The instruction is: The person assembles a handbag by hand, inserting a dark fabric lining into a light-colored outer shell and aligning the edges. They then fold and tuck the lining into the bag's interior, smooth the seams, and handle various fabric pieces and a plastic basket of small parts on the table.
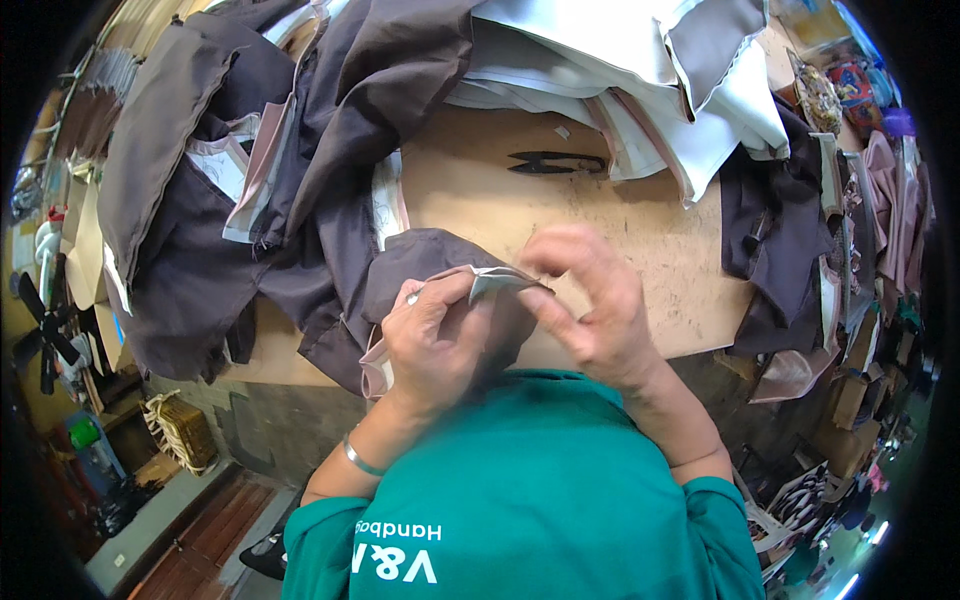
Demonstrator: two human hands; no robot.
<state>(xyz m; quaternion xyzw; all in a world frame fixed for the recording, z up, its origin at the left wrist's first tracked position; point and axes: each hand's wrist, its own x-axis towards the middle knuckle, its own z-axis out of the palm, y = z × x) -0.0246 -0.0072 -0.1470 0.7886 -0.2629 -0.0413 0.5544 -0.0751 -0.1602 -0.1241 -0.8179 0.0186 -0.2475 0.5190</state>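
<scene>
My left hand is closed on the edge of a dark brown fabric piece, lined with pale material and pinkish trim. A narrow pale fold of this edge sticks out past my left thumb and fingers toward the right. At the tip of that fold is my right hand, slightly blurred, its thumb and curved fingers apart on either side of the corner. Whether its fingertips touch the fabric is hard to make out. Part of the piece lies hidden under my left hand.
Black thread snips rest on the tan tabletop beyond my hands. Brown fabric is heaped at the left, and white-backed panels lie at the far side. More dark fabric hangs over the table's right edge.
</scene>
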